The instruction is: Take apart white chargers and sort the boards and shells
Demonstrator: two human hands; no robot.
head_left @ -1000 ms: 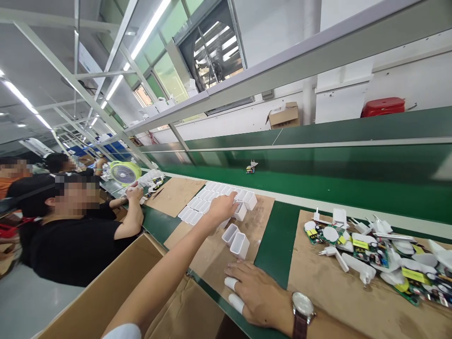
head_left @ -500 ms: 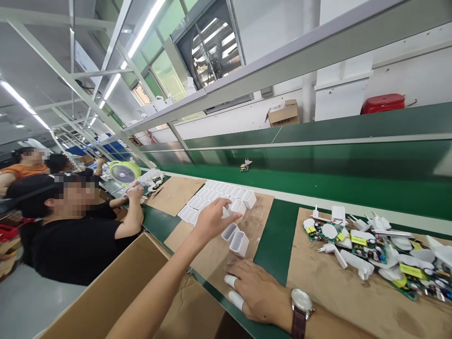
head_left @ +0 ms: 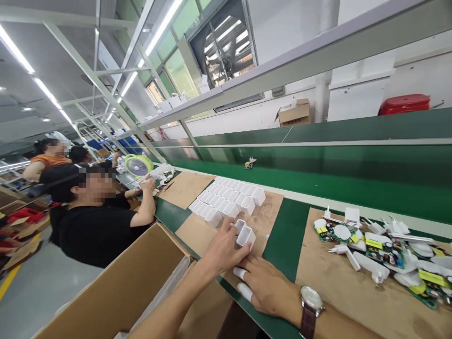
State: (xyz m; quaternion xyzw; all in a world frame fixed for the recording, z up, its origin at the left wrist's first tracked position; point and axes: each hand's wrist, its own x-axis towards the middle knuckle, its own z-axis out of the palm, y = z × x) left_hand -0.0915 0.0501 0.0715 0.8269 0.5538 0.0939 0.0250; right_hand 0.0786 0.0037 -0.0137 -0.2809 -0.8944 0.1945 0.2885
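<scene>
My left hand (head_left: 226, 247) curls around two white open-topped plastic cases on the brown board, fingers on the left side and thumb at the near right. The nearer case (head_left: 246, 237) shows its hollow inside; the other one (head_left: 240, 225) sits right behind it, partly covered by my fingers. Just below, my right hand (head_left: 271, 287) lies flat at the table edge with fingers stretched out and holding nothing. White covers are on two of its fingers, and the wrist wears a watch. Beyond both hands, more white cases (head_left: 226, 195) stand in tight rows.
Circuit boards with white plug parts (head_left: 374, 249) are heaped on a cardboard sheet (head_left: 318, 282) at right. A large carton (head_left: 116, 278) stands at lower left. One board (head_left: 250, 163) lies on the green belt (head_left: 318, 176). A co-worker (head_left: 95, 212) sits at left near a green fan (head_left: 139, 165).
My left hand has drawn back from the rows to the two separate cases and closed around them. My right hand stays flat. The view has turned slightly left.
</scene>
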